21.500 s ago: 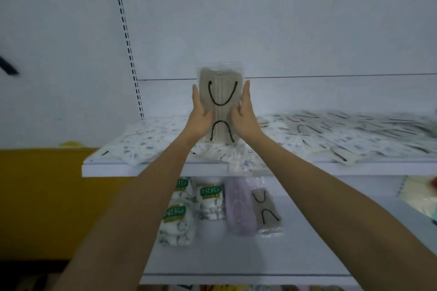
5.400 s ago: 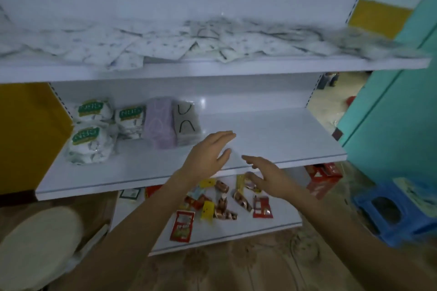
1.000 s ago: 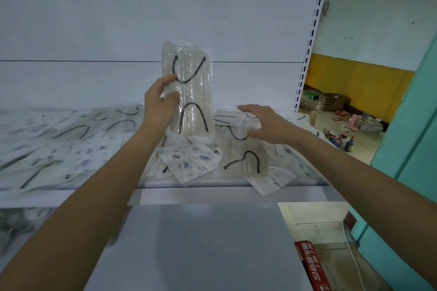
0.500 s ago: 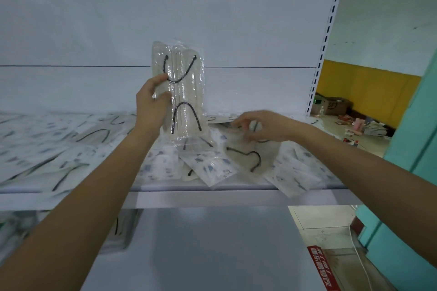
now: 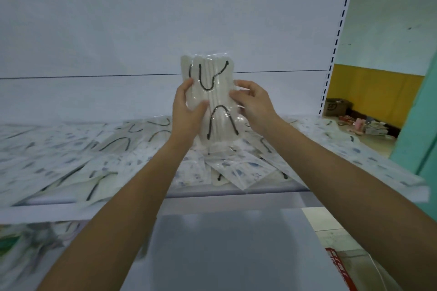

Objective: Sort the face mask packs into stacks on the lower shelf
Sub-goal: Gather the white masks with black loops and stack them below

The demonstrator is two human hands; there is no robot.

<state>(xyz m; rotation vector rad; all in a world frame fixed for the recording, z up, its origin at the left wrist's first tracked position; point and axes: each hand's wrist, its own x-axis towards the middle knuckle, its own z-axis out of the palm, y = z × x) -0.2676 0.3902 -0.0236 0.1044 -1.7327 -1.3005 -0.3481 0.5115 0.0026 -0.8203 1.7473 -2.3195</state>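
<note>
The clear pack of white face masks (image 5: 220, 99) with black ear loops was held upright, above the upper shelf (image 5: 212, 198). The left hand (image 5: 186, 111) gripped its left edge, with the thumb on the front. The right hand (image 5: 254, 104) pinched its right edge. Below it, many loose mask packs (image 5: 113, 149) lay scattered on the upper shelf. The lower shelf (image 5: 224, 243) was underneath.

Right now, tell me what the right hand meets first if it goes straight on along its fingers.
The right hand grips the pack, so that comes first; beyond it, likely the left hand.
</note>
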